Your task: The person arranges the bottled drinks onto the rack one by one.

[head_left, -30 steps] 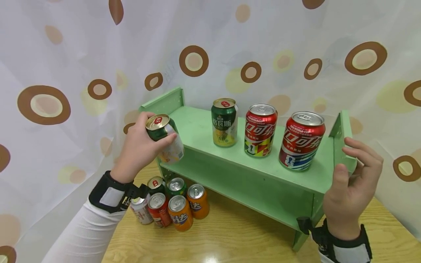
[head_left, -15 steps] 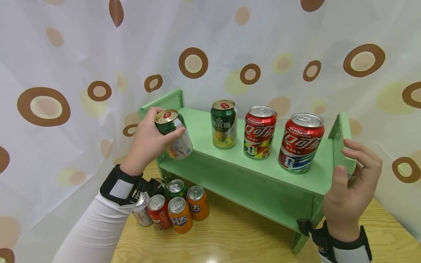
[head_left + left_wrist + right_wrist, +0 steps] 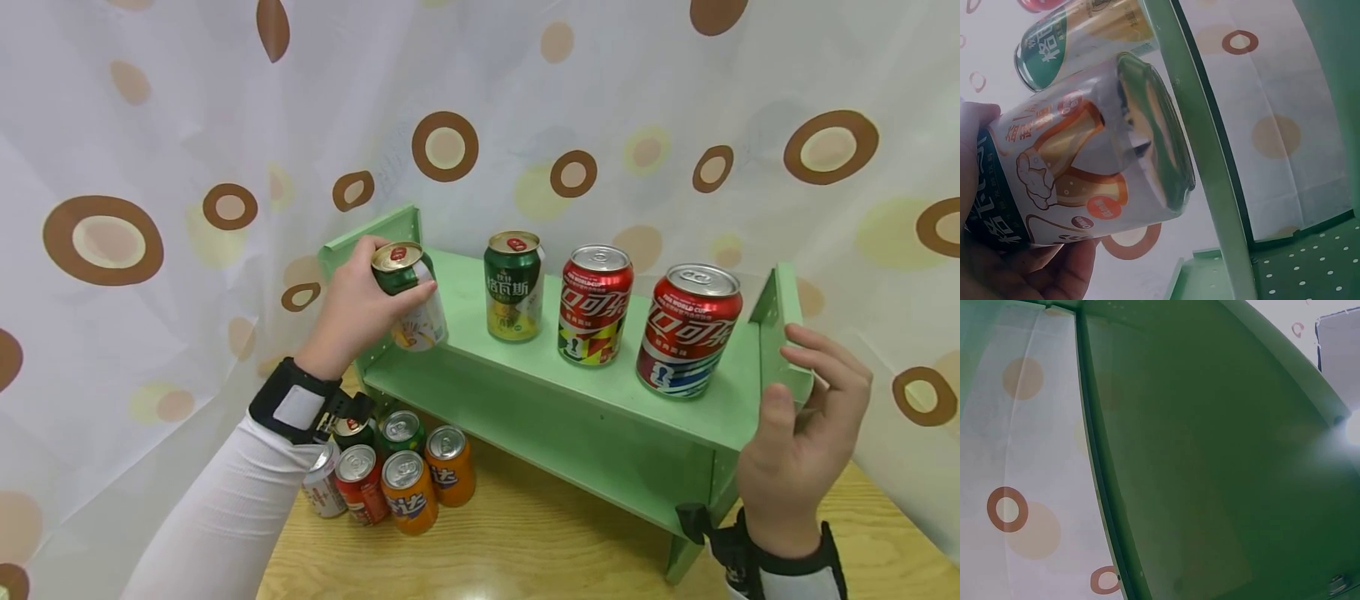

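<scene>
My left hand point(image 3: 352, 312) grips a green and white drink can point(image 3: 420, 321) with a gold top, tilted at the left front edge of the green shelf's point(image 3: 465, 329) upper board. In the left wrist view, the can's base point(image 3: 1163, 144) is close to the board's edge, and it hides part of a similar can point(image 3: 1085, 37) behind. That green and yellow can point(image 3: 513, 292) stands upright on the board, followed rightward by two red cola cans point(image 3: 595, 304) point(image 3: 688, 329). My right hand point(image 3: 813, 442) is at the shelf's right end panel, fingers loosely bent against it; the right wrist view shows no hand.
Below left, a group of cans stands on the wooden table point(image 3: 525, 550), among them orange ones point(image 3: 408, 496), a red one point(image 3: 360, 483) and a white one point(image 3: 324, 483). The shelf has a lower board point(image 3: 525, 442) and raised end panels. A spotted curtain point(image 3: 480, 75) hangs behind.
My left hand has carried the gripped can rightward and slightly up, closer over the upper board's left part. The right hand and the standing cans have stayed put.
</scene>
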A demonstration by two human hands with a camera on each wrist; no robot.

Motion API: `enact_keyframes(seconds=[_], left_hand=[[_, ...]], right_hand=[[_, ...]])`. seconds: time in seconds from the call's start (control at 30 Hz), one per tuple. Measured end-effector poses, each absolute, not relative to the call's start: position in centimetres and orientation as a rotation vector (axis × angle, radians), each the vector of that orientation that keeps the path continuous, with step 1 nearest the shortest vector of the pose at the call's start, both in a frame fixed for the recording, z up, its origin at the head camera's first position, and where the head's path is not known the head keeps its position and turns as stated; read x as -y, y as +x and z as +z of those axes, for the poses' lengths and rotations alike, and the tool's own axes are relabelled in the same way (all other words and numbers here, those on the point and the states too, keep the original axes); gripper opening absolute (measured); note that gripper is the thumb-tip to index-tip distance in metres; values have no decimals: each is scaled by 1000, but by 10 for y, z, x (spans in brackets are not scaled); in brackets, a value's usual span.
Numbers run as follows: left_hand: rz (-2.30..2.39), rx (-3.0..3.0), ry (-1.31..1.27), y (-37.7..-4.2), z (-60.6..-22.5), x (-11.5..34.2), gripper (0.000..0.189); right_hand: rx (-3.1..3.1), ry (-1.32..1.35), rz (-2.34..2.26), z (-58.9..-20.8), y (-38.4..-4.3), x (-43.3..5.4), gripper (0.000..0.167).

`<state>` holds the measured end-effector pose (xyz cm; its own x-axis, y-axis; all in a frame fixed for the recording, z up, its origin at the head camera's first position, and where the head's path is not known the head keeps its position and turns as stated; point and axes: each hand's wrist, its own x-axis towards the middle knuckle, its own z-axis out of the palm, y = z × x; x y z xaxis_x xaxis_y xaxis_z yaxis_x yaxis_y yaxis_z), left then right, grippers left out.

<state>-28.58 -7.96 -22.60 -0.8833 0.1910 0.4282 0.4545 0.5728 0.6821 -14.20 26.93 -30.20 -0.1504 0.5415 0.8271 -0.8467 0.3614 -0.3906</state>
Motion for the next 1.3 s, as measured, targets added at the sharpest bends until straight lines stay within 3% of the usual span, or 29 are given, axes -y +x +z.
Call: enact_keyframes(seconds=[1.3], left_hand=[[-1308, 2556, -457, -314, -226, 50, 75]], right_hand=[[1200, 335, 1225, -301, -143, -269, 39]])
